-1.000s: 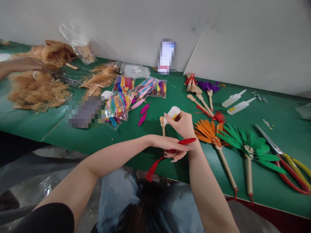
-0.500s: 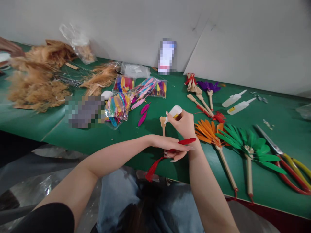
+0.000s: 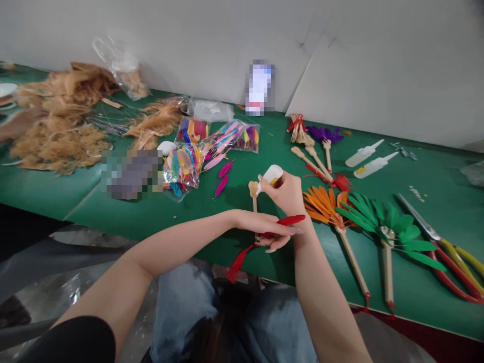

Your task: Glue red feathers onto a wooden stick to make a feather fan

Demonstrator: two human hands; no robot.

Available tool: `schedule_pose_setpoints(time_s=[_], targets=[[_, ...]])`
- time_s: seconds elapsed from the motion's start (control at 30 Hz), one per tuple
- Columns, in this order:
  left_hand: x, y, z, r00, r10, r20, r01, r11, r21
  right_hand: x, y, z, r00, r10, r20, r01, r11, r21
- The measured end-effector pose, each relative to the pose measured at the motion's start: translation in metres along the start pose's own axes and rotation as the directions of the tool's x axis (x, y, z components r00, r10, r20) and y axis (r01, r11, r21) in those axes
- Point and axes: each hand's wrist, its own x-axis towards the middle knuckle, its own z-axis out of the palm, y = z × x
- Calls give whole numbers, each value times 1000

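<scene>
My right hand [image 3: 287,194] is closed around a small white glue bottle [image 3: 273,175]. The bottle's nozzle tip is at the wide flat head of a wooden fan handle [image 3: 254,189]. Across the lower part of that handle lies my left hand [image 3: 270,229], palm down, with red feathers [image 3: 291,220] caught between its fingers. Its fingertips reach my right wrist. A red tassel [image 3: 239,264] hangs from the handle's lower end, and the handle's middle is hidden under my left hand.
An orange feather fan [image 3: 323,206], a green one [image 3: 393,234] and scissors [image 3: 454,262] lie at right. Behind are two more glue bottles [image 3: 365,154]. Bagged coloured feathers [image 3: 183,169] and magenta feathers [image 3: 222,184] are at left. A co-worker's blurred hand [image 3: 22,123] is over dried grass [image 3: 64,146].
The co-worker's hand at far left has come down and nearer over the dried grass. My two hands, the bottle and the handle look almost unmoved.
</scene>
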Motion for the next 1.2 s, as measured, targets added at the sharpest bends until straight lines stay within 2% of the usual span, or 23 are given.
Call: schedule_pose_setpoints(time_s=[0.1,0.33,0.47,0.57,0.7,1.07,1.2], targets=[[0,0,0,1000,4,6,-4,1000,4,0,-1,0,1000,-11,23,10,1000,14],[0,-2,-1,1000,3,7,-3,1000,-6,2,1,-3,995,42,-88,-41,999,9],[0,-2,-1,1000,7,11,-7,1000,2,1,0,-4,1000,19,-13,-18,996,84],[0,-1,-1,1000,1,11,-1,1000,14,0,-3,-3,997,-51,58,47,997,65],[1,1,-1,1000,-9,9,9,1000,20,-1,-5,-4,993,-80,82,77,996,40],[0,0,-1,1000,-10,8,10,1000,8,-2,-3,-7,991,-128,27,130,987,-97],[0,-1,-1,1000,-2,16,2,1000,-5,-2,-1,-7,993,-111,-48,106,989,-99]])
